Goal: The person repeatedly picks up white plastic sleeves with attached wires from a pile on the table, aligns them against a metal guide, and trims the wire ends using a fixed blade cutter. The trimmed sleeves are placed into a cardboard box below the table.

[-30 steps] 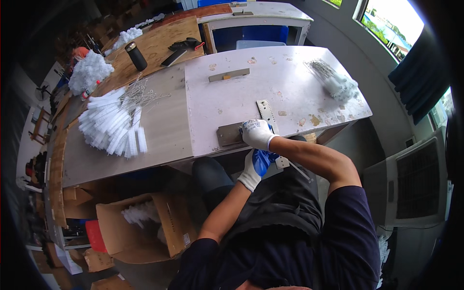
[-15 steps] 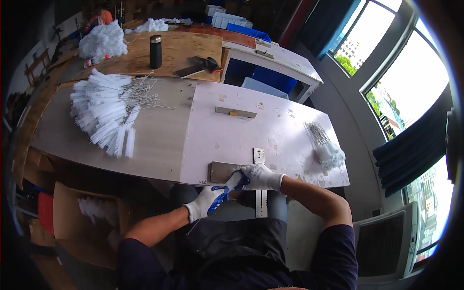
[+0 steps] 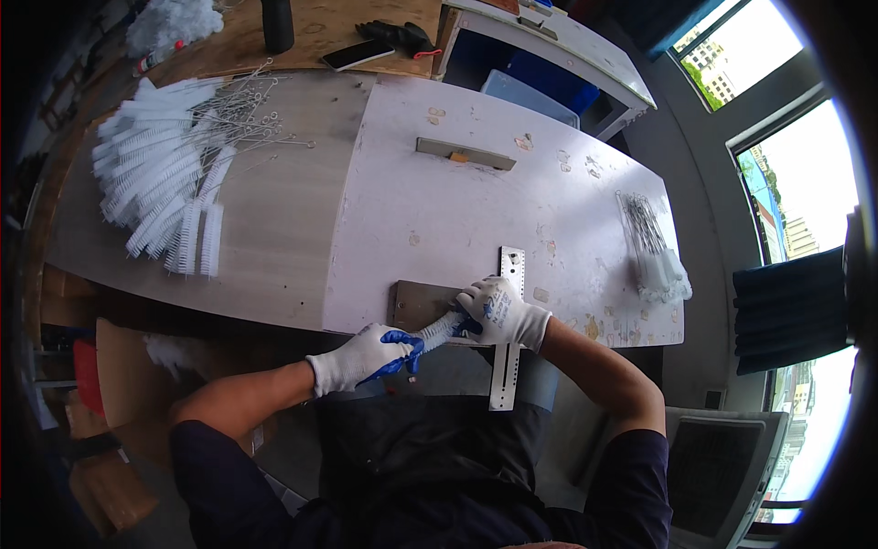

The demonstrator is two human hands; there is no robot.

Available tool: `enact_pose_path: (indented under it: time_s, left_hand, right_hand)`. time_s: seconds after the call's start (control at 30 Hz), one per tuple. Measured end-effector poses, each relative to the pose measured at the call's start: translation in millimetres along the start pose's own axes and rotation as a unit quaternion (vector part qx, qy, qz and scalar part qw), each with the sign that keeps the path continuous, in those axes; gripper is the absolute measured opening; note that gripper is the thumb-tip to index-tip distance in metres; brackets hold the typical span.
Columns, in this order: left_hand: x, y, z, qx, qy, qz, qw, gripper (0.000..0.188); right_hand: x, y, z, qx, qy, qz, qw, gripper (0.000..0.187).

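My left hand [image 3: 366, 357], in a white glove with blue palm coating, is closed around one end of a white-bristled tube brush [image 3: 441, 331]. The brush slants up to the right, and its far end goes under my right hand [image 3: 503, 313], gloved alike. The right fingers are curled over that end at the table's front edge; their tips are hidden. Just behind the brush lies a flat grey metal block [image 3: 422, 302]. A white perforated metal strip [image 3: 504, 384] passes beneath my right hand and juts out over the table edge toward my lap.
Many white brushes with looped wire handles [image 3: 169, 174] lie heaped at left. A smaller bundle of brushes [image 3: 654, 252] is at right. A metal bar [image 3: 465, 153] stands farther back. Behind are a black bottle [image 3: 277, 26], a phone [image 3: 358, 55] and a cardboard box [image 3: 128, 366] sits low left.
The view has tilted down and shifted. My left hand has drawn slightly away from the right, and more of the brush shows between them.
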State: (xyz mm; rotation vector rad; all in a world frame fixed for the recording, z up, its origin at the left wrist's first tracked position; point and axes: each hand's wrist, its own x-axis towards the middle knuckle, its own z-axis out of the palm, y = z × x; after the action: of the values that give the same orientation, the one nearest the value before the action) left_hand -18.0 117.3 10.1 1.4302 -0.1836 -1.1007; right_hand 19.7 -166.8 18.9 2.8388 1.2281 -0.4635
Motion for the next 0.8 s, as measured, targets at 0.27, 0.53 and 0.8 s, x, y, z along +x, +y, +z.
enact_pose_path:
  time_s: [0.27, 0.53, 0.8]
  left_hand:
    - [4, 5, -18, 0.219, 0.046, 0.102, 0.969, 0.02]
    - [-53, 0, 47, 0.477, 0.392, 0.431, 0.658, 0.031]
    - [9, -19, 66, -0.26, 0.452, 0.237, 0.82, 0.028]
  right_hand:
    - [7, -9, -4, 0.033, -0.027, 0.063, 0.997, 0.054]
    - [-11, -34, 0, 0.063, -0.007, 0.175, 0.982, 0.04]
    - [-10, -47, -3, 0.109, 0.062, 0.203, 0.971, 0.037]
